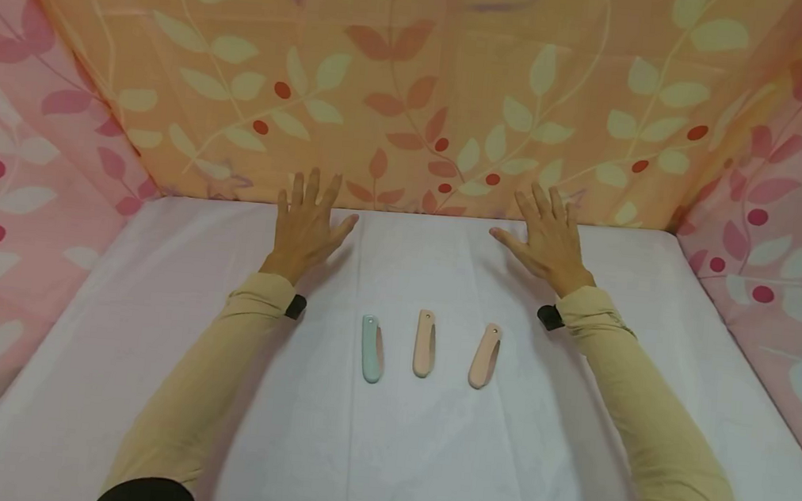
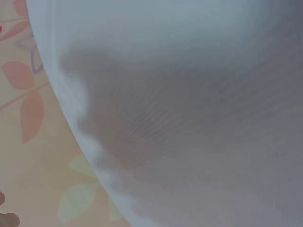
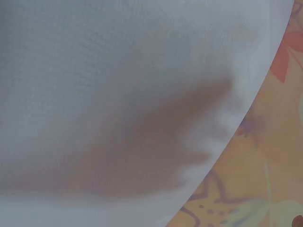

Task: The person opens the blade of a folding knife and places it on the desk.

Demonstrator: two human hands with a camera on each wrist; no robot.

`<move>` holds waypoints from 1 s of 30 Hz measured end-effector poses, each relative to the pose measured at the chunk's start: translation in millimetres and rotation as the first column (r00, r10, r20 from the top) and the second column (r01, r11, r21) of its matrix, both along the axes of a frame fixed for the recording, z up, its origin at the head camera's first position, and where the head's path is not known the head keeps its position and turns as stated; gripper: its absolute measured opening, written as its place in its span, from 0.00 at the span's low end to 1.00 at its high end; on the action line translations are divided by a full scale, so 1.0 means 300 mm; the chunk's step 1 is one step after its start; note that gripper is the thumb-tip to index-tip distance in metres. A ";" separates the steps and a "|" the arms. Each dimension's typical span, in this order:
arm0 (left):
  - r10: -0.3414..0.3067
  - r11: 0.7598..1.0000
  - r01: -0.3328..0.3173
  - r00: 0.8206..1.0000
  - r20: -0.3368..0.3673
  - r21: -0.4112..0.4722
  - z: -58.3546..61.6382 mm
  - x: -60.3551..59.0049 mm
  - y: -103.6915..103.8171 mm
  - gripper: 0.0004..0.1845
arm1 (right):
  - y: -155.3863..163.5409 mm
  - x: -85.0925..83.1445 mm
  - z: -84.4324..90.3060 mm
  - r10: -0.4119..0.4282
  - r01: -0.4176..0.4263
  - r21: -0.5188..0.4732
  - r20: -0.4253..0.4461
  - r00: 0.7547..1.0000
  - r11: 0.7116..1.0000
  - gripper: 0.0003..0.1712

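Both hands are held out over the far part of the white table, palms down and fingers spread. My left hand point(image 1: 304, 230) is on the left and holds nothing; its fingertips point(image 2: 8, 220) just show in a corner of the left wrist view. On the right, my right hand point(image 1: 550, 242) is likewise bare, with a fingertip point(image 3: 297, 221) at the corner of the right wrist view. Between the forearms lie three slim, rounded items like folded pocket knives, each with a small hole at its far end: a pale green one point(image 1: 370, 350), a beige one point(image 1: 424, 344) and a pinkish-beige one point(image 1: 484, 357). Neither hand touches them.
A white cloth covers the table point(image 1: 426, 459). An orange leaf-patterned curtain point(image 1: 415, 85) hangs along its far edge. Pink patterned curtains stand at the left point(image 1: 12, 193) and right point(image 1: 796, 237). Hand shadows fall on the cloth.
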State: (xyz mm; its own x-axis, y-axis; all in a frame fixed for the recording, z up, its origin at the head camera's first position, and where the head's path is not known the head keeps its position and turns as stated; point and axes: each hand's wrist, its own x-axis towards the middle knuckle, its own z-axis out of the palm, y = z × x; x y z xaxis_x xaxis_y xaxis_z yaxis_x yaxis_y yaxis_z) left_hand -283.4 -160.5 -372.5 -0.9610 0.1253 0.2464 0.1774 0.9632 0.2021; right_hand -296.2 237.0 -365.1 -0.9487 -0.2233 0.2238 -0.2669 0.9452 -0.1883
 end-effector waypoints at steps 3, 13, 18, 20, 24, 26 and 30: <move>-0.006 1.000 0.006 1.000 0.003 0.001 0.006 0.009 0.001 0.41 | 0.000 0.010 0.001 0.012 -0.012 0.000 -0.008 1.000 1.000 0.51; -0.025 1.000 0.025 1.000 -0.013 -0.002 0.029 0.035 0.003 0.41 | -0.005 0.040 0.011 0.047 -0.046 0.018 -0.028 0.999 0.999 0.52; -0.023 1.000 0.023 1.000 -0.009 -0.010 0.026 0.051 0.004 0.41 | -0.012 0.057 0.018 0.062 -0.062 0.017 -0.019 0.998 0.998 0.52; -0.024 1.000 0.024 1.000 -0.015 -0.015 0.024 0.057 0.005 0.41 | -0.013 0.063 0.018 0.064 -0.064 0.022 -0.022 0.998 0.998 0.52; -0.026 1.000 0.025 0.999 -0.030 -0.015 0.024 0.072 0.007 0.41 | -0.015 0.076 0.015 0.071 -0.070 0.022 -0.039 0.997 0.997 0.51; -0.029 1.000 0.029 0.999 -0.031 -0.006 0.024 0.079 0.007 0.41 | -0.017 0.082 0.013 0.080 -0.079 0.025 -0.046 0.996 0.997 0.51; -0.037 0.999 0.037 0.998 -0.047 -0.001 0.021 0.090 0.003 0.41 | -0.025 0.096 0.008 0.097 -0.095 0.036 -0.056 0.994 0.995 0.51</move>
